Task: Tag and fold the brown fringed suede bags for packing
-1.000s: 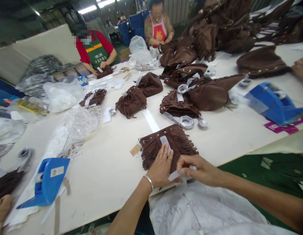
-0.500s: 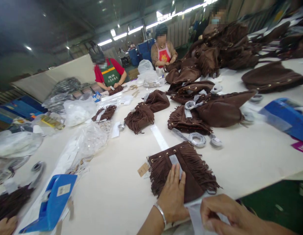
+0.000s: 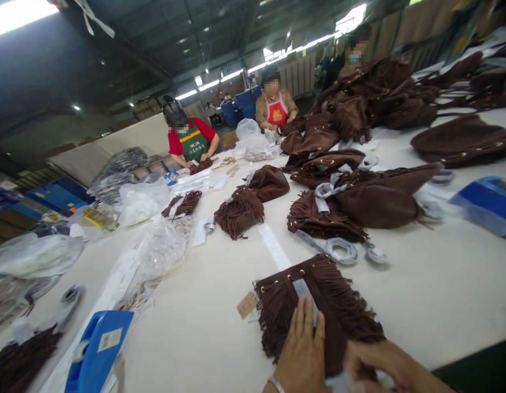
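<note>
A dark brown fringed bag (image 3: 332,349) lies flat on the table before me, with gold eyelets along its top edge and a brown paper tag (image 3: 246,305) at its left corner. My left hand (image 3: 304,346) is laid flat on the bag's middle, fingers outstretched over a pale translucent strip (image 3: 304,289). At the bag's lower edge is my right hand (image 3: 379,363), blurred, with its fingers closed. Bits of a translucent white sheet (image 3: 338,383) show beside and under it; its held part is mostly hidden.
Blue tape dispensers (image 3: 99,349) stand at left and right. More brown bags (image 3: 326,215) and wrapped coiled straps (image 3: 341,251) lie beyond mine. Clear plastic bags (image 3: 142,196) cover the left side. Co-workers (image 3: 195,142) work across the table.
The view has tilted up, so everything sits lower in it. My right hand has moved up against the bag's lower edge. My left hand stays flat on the bag.
</note>
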A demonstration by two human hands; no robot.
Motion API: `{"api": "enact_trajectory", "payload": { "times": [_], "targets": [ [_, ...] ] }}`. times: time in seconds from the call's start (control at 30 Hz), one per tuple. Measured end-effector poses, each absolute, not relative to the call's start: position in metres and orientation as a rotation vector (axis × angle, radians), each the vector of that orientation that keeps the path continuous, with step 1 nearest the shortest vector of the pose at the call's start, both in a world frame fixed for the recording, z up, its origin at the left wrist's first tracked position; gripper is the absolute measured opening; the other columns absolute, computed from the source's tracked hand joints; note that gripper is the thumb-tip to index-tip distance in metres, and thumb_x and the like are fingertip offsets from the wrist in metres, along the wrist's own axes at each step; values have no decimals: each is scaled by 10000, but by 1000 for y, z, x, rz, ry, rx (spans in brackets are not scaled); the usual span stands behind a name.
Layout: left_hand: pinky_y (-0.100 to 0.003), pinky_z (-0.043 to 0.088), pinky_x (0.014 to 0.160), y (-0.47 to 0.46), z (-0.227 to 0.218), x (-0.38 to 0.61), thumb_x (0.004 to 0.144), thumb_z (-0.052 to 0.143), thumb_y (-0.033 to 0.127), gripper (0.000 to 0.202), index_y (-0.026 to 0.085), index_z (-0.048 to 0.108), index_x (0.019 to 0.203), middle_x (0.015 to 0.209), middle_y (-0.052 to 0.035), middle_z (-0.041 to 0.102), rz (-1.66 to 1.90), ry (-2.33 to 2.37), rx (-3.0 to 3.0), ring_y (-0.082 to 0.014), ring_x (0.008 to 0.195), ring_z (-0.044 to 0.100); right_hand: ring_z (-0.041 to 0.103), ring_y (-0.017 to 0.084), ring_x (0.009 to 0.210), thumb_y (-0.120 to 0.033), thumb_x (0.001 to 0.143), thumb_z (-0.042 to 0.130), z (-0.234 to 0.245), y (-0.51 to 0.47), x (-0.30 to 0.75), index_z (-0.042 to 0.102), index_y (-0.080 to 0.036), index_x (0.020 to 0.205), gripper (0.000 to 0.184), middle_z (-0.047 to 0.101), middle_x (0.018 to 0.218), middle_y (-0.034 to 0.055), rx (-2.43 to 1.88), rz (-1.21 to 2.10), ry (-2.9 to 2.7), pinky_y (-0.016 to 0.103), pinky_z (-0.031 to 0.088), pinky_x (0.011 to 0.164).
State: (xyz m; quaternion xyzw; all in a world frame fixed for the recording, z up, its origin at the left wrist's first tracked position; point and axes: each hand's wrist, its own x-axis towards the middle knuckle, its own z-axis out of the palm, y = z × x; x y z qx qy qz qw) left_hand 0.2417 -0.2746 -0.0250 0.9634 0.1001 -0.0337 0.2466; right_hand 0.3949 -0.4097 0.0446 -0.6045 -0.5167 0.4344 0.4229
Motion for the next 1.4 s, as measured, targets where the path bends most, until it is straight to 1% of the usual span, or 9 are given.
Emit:
{"api": "enact_trajectory", "payload": {
  "times": [0.07, 0.13, 0.27, 0.47, 0.83, 1.03, 1.2, 1.27, 1.4],
  "targets": [
    [-657, 260, 1130, -275, -17, 239, 714, 721, 547, 1108, 111, 119, 1536, 1600, -232, 59, 57, 244, 2592, -433, 1464, 55, 545, 147, 681, -465, 909, 521, 44, -386, 404, 586, -192, 819, 295, 610, 734, 4, -1573, 1118, -1156, 234, 410, 611],
    [-622, 258, 1151, -275, -7, 238, 766, 664, 588, 1058, 121, 113, 1539, 1602, -212, 124, 161, 223, 2549, -402, 1473, 101, 524, 144, 653, -426, 896, 531, 35, -359, 410, 572, -189, 803, 258, 580, 689, -14, -1645, 1016, -1103, 236, 385, 592],
    [-544, 258, 1190, -272, 0, 238, 941, 484, 387, 718, 146, 161, 1536, 1598, -151, 212, 197, 301, 2458, -306, 1485, 156, 570, 167, 672, -371, 871, 546, 6, -328, 414, 592, -194, 768, 210, 616, 689, -11, -1796, 845, -1126, 261, 402, 626],
    [-489, 260, 1214, -274, -13, 239, 930, 506, 255, 532, 203, 395, 1448, 1558, -86, 340, 298, 557, 2247, -245, 1465, 251, 605, 180, 694, -339, 871, 540, -11, -331, 415, 608, -199, 781, 180, 651, 712, -1, -1918, 749, -1162, 284, 412, 665],
    [-504, 263, 1205, -280, -25, 231, 894, 569, 382, 666, 168, 341, 1482, 1573, -123, 299, 225, 631, 2233, -285, 1468, 232, 598, 181, 689, -392, 904, 480, -12, -339, 413, 558, -222, 825, 203, 633, 714, -15, -1888, 814, -1147, 279, 412, 654],
    [-473, 331, 1175, -284, -39, 234, 907, 528, 295, 599, 175, 346, 1466, 1566, -129, 308, 286, 743, 2212, -264, 1449, 287, 615, 199, 718, -368, 910, 453, -17, -332, 413, 541, -224, 822, 190, 642, 737, 4, -2003, 761, -1211, 304, 410, 683],
    [-470, 409, 1125, -290, -42, 241, 841, 572, 172, 800, 154, 126, 1505, 1581, -203, 196, 533, 845, 2269, -288, 1445, 292, 621, 209, 733, -308, 913, 424, -23, -332, 409, 522, -222, 837, 151, 642, 750, 16, -2070, 684, -1257, 315, 410, 687],
    [-465, 438, 1102, -292, -38, 243, 818, 572, 107, 783, 178, 175, 1488, 1573, -197, 207, 564, 847, 2327, -291, 1430, 321, 626, 208, 738, -291, 909, 423, -24, -332, 408, 526, -219, 843, 142, 648, 759, 20, -2091, 666, -1273, 311, 411, 687],
    [-481, 458, 1081, -292, -28, 245, 827, 573, 67, 607, 213, 396, 1388, 1452, -147, 401, 436, 757, 2457, -272, 1350, 429, 629, 194, 741, -259, 885, 454, -21, -331, 408, 535, -209, 859, 98, 652, 777, 23, -2120, 656, -1277, 285, 409, 686]
  ]
}}
